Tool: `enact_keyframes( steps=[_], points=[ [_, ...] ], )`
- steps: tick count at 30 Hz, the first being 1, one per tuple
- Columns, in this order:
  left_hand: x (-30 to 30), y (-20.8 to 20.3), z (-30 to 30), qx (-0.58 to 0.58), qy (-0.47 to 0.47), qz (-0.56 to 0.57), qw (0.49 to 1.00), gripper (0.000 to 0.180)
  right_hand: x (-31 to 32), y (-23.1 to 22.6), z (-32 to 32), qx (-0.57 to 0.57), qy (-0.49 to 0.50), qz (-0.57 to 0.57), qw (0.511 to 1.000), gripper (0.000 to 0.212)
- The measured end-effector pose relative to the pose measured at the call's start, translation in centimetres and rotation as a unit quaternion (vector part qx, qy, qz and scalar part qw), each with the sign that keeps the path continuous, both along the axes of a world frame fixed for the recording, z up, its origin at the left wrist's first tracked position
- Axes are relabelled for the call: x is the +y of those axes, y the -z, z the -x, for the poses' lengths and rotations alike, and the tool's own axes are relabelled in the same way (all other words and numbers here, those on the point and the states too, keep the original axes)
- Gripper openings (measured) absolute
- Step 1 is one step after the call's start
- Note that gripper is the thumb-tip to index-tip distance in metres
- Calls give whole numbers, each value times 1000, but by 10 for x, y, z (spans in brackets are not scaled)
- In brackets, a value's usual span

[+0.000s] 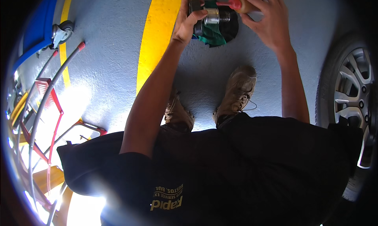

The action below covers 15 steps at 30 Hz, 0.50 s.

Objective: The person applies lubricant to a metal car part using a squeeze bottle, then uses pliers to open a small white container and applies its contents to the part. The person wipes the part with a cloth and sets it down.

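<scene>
Left hand (185, 25): wrapped round the black end of a metal cylinder (212, 16), thumb laid along the silver barrel, fingers over the far side. Partly closed, firm-looking hold.

Right hand (271, 21): curled round a tan squeeze bottle (247, 6), thumb below, fingers above. Bottle lies roughly sideways, its red nozzle (235, 4) aimed left at the left hand. Thin tip sits by the upper side of the cylinder; can't tell if it touches.

Cylinder is between the hands, out to the right of the left thumb, ribbed end toward the right hand. Green cloth (212, 35) hangs just below it, right of the left wrist. Dark round piece (231, 29) beside the cloth, below the ribbed end; can't tell whether it's held or what it rests on.

Arms: both reach well forward. Left forearm slants up and right, right one runs nearly straight up with the hand tipped inward. Hands are near each other, not touching.

Around: boots (238, 88) on the grey floor (208, 74), nearer the body than the hands. Yellow stripe (159, 33) left of the left hand. Car wheel (350, 84) well off, right of the right forearm.
</scene>
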<state>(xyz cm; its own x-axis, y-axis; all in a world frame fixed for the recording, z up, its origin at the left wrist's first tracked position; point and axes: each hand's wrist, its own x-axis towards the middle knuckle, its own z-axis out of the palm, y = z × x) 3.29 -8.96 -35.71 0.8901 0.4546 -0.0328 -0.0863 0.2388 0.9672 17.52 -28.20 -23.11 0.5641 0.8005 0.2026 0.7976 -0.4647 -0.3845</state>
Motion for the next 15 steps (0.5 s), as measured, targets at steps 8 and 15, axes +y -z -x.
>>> enact_keyframes(
  steps=[8, 15],
  points=[
    [-4, -13, -2, 41, 10, 16, 999, 57, -8, 13, 10, -119, -14, -21, 993, 45],
    [-3, -16, -3, 41, 23, 2, 999, 58, -2, 11, -3, -139, -68, 16, 988, 43]
  ],
)
